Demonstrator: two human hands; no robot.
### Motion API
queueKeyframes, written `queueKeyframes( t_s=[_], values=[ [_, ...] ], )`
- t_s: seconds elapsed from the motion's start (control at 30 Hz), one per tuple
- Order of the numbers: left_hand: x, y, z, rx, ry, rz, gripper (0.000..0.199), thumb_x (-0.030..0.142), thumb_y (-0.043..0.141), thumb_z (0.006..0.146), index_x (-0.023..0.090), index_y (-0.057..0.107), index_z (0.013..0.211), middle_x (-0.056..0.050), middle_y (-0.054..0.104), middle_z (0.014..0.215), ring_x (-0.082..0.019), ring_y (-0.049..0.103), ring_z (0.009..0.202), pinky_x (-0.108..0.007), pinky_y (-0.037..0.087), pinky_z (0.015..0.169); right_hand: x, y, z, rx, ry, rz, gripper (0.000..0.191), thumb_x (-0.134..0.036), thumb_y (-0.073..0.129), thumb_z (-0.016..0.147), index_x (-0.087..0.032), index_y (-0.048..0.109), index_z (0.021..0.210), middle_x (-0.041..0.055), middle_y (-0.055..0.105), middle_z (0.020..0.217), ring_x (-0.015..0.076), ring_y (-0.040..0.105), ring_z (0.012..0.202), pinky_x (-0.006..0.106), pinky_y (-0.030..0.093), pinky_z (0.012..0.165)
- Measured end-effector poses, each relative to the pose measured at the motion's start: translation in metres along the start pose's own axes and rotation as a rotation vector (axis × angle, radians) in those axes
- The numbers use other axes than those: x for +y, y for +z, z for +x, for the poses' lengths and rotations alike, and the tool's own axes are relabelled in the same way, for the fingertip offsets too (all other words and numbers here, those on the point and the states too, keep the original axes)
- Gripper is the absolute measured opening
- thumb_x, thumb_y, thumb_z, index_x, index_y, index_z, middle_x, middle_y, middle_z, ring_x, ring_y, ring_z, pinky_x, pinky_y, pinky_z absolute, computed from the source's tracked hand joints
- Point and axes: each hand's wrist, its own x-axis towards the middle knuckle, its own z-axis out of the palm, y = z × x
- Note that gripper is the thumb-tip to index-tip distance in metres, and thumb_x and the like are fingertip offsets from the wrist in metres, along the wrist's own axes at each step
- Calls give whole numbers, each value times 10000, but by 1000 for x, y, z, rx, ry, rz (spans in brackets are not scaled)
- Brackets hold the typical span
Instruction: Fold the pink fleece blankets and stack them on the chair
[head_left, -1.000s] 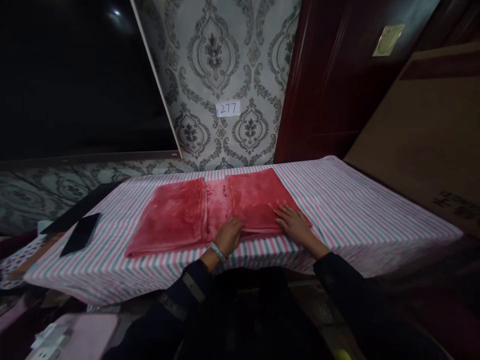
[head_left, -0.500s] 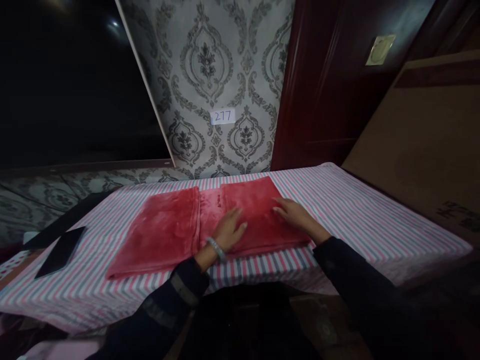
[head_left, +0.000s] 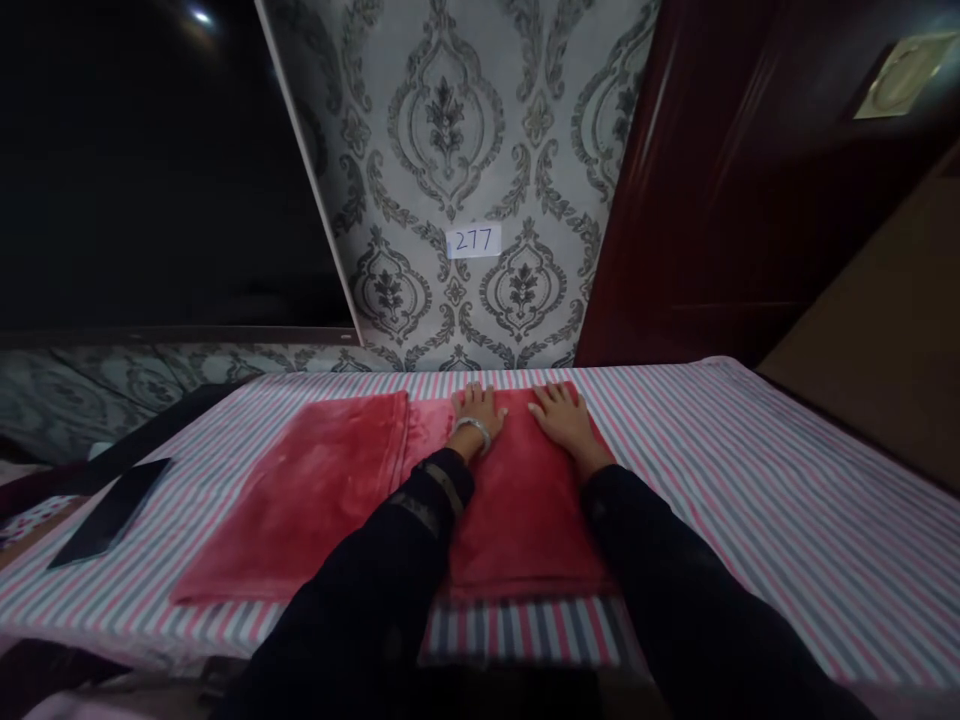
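Note:
A red plush cloth (head_left: 315, 490), like a towel or small blanket, lies on the table with both its sides folded inward, leaving a paler strip between them. My left hand (head_left: 478, 408) rests flat near the far edge of the right folded panel, fingers spread, a bracelet (head_left: 474, 430) on its wrist. Flat beside it, my right hand (head_left: 562, 418) presses on the same panel close to its far right corner, fingers apart. Neither hand grips the cloth. My left sleeve hides part of the middle strip and the near portion of the folds.
A striped tablecloth (head_left: 720, 480) covers the table. At the left lies a dark flat phone or tablet (head_left: 109, 515). A large black screen (head_left: 165, 180) stands behind on the left, patterned wallpaper bears a "277" label (head_left: 474, 241), and a cardboard box (head_left: 885, 330) is at right.
Both hands have moved from the near and right parts of the right panel to its far edge and now lie flat. The view has come closer to the table.

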Motion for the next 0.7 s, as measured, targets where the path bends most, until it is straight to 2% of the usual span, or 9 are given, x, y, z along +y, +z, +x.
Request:
queueKeyframes(
  t_s=[0.1,0.2,0.43,0.7],
  values=[
    [-11,17,7,-36,-2,27,734,575,292,977,183,290,1598,-139,188,1690,-317,124,1567,-595,141,1240,9,23,0,-32,23,-9,602,-474,243,1052,-212,367,1580,99,364,1632,288,264,1519,545,239,1195],
    [-17,26,8,-40,-2,45,772,620,248,974,183,257,1611,-142,164,1694,-329,113,1568,-604,156,1233,14,33,1,-35,49,3,624,-497,222,1048,-209,362,1584,100,346,1640,291,261,1521,545,241,1192],
    [-15,23,12,-42,1,34,841,632,246,966,88,230,1607,-177,157,1688,-320,107,1570,-577,154,1243,18,35,7,-62,75,37,663,-550,210,1041,-205,353,1588,101,293,1663,295,228,1533,535,218,1203],
    [-14,26,12,-58,-10,60,845,637,238,967,94,209,1613,-175,144,1692,-308,83,1574,-560,134,1250,19,36,9,-85,86,52,670,-565,182,1042,-227,305,1608,96,248,1679,291,188,1545,547,196,1208]
  ],
)
